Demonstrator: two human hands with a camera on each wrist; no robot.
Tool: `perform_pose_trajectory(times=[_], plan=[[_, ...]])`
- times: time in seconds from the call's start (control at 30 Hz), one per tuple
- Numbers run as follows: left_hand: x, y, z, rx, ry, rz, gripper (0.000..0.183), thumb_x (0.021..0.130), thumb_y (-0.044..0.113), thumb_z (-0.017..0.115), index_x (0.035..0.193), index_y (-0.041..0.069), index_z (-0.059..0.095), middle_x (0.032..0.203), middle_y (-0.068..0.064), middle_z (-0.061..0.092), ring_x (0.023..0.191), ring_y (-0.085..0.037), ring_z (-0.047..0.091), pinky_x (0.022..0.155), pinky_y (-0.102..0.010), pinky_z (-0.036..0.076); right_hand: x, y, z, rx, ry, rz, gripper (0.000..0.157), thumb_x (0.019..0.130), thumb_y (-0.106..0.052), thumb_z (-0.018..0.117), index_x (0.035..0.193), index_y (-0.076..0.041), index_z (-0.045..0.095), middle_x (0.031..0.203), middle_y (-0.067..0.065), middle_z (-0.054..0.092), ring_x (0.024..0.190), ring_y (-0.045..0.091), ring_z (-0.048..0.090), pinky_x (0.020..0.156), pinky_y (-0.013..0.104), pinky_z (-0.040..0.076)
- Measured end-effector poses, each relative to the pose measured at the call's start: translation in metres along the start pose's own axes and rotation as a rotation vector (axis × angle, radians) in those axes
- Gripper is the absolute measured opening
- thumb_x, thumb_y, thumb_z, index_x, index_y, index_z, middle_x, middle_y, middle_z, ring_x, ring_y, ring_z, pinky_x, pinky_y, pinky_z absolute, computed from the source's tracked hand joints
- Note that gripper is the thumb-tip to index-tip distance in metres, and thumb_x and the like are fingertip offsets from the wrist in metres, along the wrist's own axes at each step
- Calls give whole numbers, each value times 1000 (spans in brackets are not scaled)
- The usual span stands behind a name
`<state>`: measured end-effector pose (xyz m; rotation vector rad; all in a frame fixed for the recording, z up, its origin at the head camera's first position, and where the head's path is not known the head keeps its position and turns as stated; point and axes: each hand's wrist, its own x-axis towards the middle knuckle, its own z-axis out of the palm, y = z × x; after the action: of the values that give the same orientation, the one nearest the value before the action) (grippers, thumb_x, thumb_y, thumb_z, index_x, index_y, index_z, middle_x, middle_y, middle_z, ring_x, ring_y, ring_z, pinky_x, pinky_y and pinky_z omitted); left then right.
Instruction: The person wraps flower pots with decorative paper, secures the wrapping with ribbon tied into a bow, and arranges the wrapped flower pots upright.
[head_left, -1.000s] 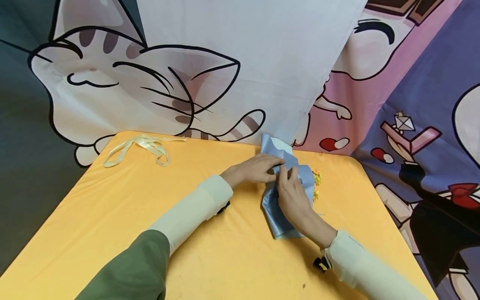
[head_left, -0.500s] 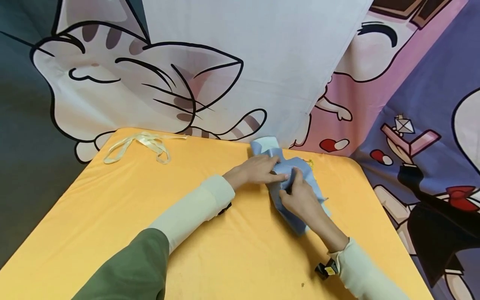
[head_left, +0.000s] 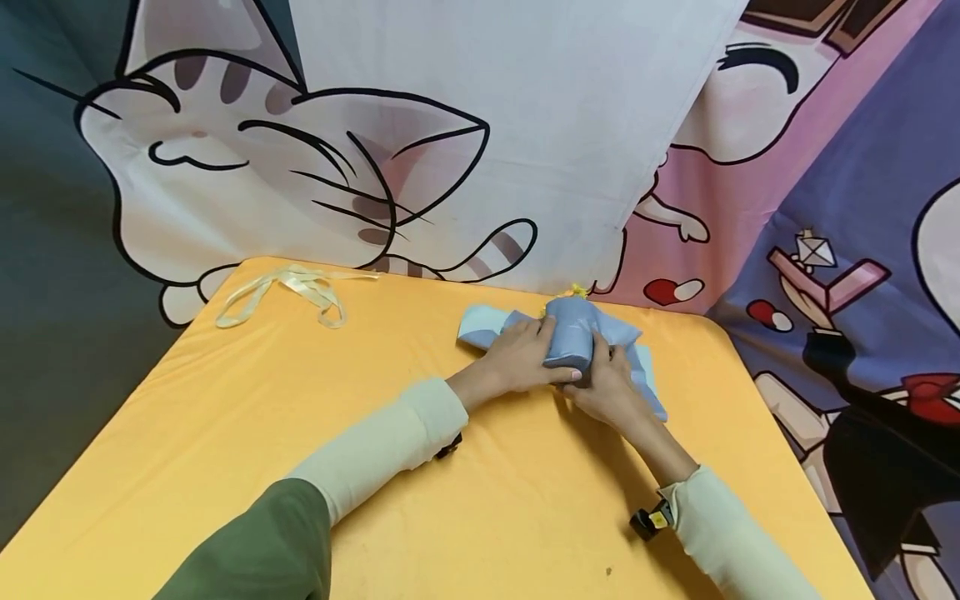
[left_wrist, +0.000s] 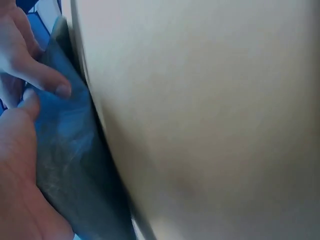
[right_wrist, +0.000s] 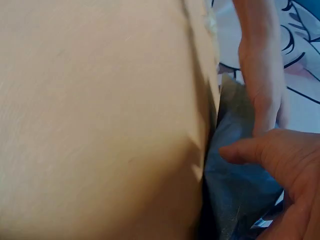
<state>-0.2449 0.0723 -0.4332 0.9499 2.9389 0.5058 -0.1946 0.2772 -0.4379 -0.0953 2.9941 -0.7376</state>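
Note:
A sheet of blue wrapping paper (head_left: 572, 327) with a paler blue back is rolled into a rounded bundle near the table's far edge. Small yellow flowers (head_left: 578, 290) show past its far end; the rest of them is hidden. My left hand (head_left: 519, 357) grips the bundle's left side, thumb along its near end. On the opposite side my right hand (head_left: 611, 385) holds the paper, its thumb close to the left thumb. Loose paper flaps spread out beyond both hands. In the left wrist view the blue paper (left_wrist: 75, 145) slopes beneath both hands.
A pale yellow ribbon (head_left: 303, 286) lies loosely looped at the table's far left. The yellow cloth-covered table (head_left: 420, 533) reaches back to a cartoon-printed curtain (head_left: 570, 150) right behind the bundle. A small dark spot marks the cloth at the front.
The paper has turned, so the flowers moved from its right side to the far end, and its middle now bulges up as a roll. My right hand shifted slightly from atop the paper to its right side.

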Motion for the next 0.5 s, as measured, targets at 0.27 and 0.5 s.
perform_pose_trajectory(times=[0.27, 0.5], plan=[[-3, 6, 9, 58, 4, -31, 99, 115, 64, 53, 179, -1, 15, 172, -16, 56, 158, -36, 55, 135, -50, 37, 34, 62, 32, -69, 119, -125, 126, 98, -68, 79, 176, 6, 13, 165, 46, 34, 150, 64, 44, 119, 76, 45], [-6, 10, 8, 19, -31, -78, 98, 115, 64, 53, 174, -9, 25, 167, -25, 59, 156, -35, 58, 133, -51, 40, 18, 31, 4, -40, 43, -82, 127, 95, -65, 85, 172, 14, 21, 161, 48, 40, 147, 63, 47, 119, 76, 45]])
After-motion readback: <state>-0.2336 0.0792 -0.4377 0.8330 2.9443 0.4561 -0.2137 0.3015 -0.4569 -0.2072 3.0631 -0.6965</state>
